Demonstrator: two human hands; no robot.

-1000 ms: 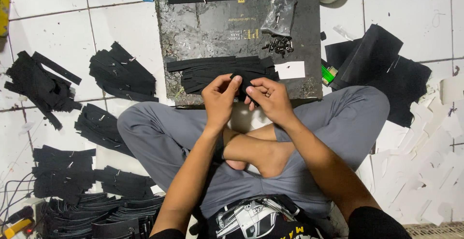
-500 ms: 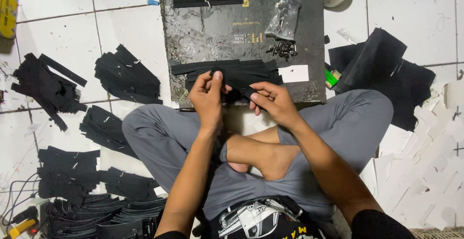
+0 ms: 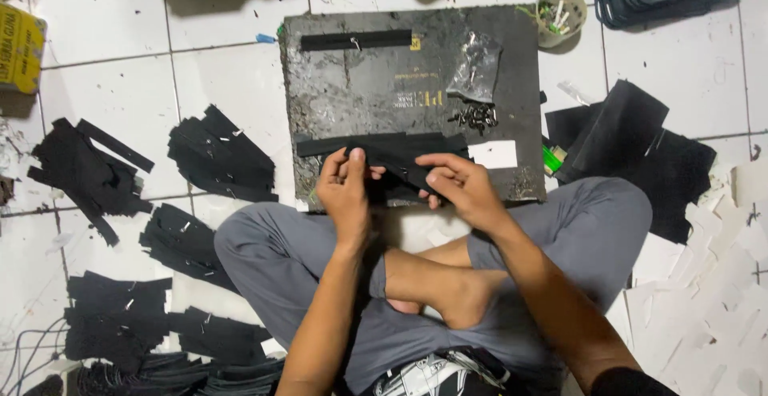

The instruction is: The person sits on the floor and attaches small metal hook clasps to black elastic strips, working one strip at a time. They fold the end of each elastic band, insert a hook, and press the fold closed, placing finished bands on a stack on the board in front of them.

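I sit cross-legged on a tiled floor with a dark, worn board (image 3: 360,84) in front of my knees. A pile of black strips (image 3: 384,150) lies along the board's near edge. My left hand (image 3: 346,190) pinches one end of a black strip from that pile. My right hand (image 3: 462,188) holds the same strip's other part, fingers curled over it. A single long black strip (image 3: 356,40) lies at the board's far edge. A clear plastic bag (image 3: 475,68) and a small heap of dark screws (image 3: 478,116) rest on the board's right side.
Several heaps of black strips (image 3: 218,156) lie on the floor to my left. Black sheets (image 3: 632,148) are spread to the right, with white scraps (image 3: 704,308) nearby. A small round cup (image 3: 561,14) stands beyond the board. A yellow box (image 3: 20,48) is at far left.
Both hands have moved forward from my lap onto the strip pile at the board's near edge. The view has shifted slightly, showing more of the floor beyond the board.
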